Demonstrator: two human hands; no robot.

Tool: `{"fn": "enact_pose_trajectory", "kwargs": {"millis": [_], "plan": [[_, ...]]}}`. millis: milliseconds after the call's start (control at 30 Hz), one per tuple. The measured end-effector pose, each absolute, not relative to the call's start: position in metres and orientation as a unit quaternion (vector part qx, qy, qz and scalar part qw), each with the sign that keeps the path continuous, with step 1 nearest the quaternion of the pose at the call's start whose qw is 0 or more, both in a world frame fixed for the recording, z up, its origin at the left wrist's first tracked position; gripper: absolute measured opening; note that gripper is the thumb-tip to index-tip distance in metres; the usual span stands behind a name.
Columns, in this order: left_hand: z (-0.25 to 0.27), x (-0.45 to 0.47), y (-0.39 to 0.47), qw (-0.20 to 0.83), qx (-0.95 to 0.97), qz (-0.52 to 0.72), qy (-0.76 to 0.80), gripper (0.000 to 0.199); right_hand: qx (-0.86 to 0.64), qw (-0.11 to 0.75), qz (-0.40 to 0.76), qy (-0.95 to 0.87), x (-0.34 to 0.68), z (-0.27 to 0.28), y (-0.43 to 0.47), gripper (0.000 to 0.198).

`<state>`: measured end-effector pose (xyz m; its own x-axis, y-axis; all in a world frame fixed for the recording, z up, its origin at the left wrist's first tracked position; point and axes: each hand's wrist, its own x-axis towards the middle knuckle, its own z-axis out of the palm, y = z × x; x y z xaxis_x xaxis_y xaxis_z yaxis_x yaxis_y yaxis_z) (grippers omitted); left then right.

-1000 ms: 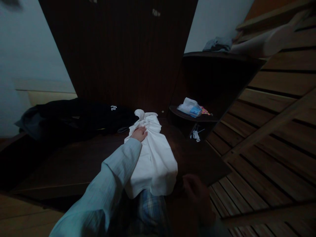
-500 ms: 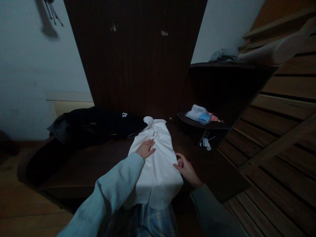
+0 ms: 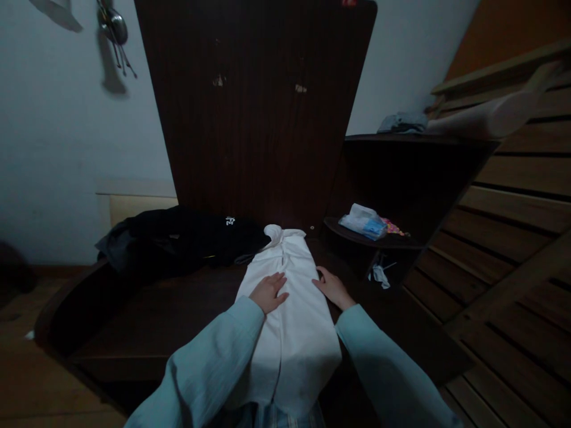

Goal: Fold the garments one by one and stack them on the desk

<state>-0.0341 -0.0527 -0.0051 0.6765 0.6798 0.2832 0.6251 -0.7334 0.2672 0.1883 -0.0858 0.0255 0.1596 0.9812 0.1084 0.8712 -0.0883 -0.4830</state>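
The left hand [image 3: 269, 293] is covering part of the white cloth [image 3: 306, 356], the bottom edge is cutting off both sleeves [image 3: 216, 353], and lettering [image 3: 230, 221] on the black clothing [image 3: 191, 244] is showing too small to read.

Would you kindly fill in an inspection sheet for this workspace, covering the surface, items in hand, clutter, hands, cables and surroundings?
Surface: dark bench top, dimly lit.
Items in hand: white cloth, lengthwise toward the person's lap, creased along its middle.
Clutter: black clothing with white lettering, left of the cloth's far end; packet on the corner shelf, with a pink item beside it.
Hands: left hand spread on the cloth; right hand at its right edge, grip unclear.
Cables: nothing seen.
Surroundings: dark upright panel behind; wooden slats right; pale wall left.
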Motion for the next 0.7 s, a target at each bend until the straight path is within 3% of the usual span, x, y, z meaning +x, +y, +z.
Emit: {"fn": "enact_pose_trajectory", "kwargs": {"millis": [233, 367, 467, 567, 700], "plan": [[-0.005, -0.032, -0.062, 0.079, 0.91, 0.155, 0.377, 0.049, -0.786, 0.212, 0.072, -0.576, 0.177, 0.015, -0.085, 0.029], [0.008, -0.034, -0.066, 0.102, 0.893, 0.238, 0.368, 0.036, -0.778, 0.234, 0.079, -0.578, 0.173, 0.018, -0.095, 0.022], [0.021, -0.055, -0.091, 0.135, 0.848, 0.354, 0.37, 0.029, -0.731, 0.32, 0.143, -0.586, 0.179, 0.014, -0.125, 0.018], [0.016, -0.102, -0.14, 0.2, 0.789, 0.425, 0.397, 0.032, -0.663, 0.426, 0.233, -0.57, 0.198, -0.007, -0.182, 0.026], [-0.025, -0.17, -0.207, 0.243, 0.684, 0.46, 0.512, 0.046, -0.704, 0.418, 0.314, -0.481, 0.22, -0.054, -0.264, 0.036]]}}
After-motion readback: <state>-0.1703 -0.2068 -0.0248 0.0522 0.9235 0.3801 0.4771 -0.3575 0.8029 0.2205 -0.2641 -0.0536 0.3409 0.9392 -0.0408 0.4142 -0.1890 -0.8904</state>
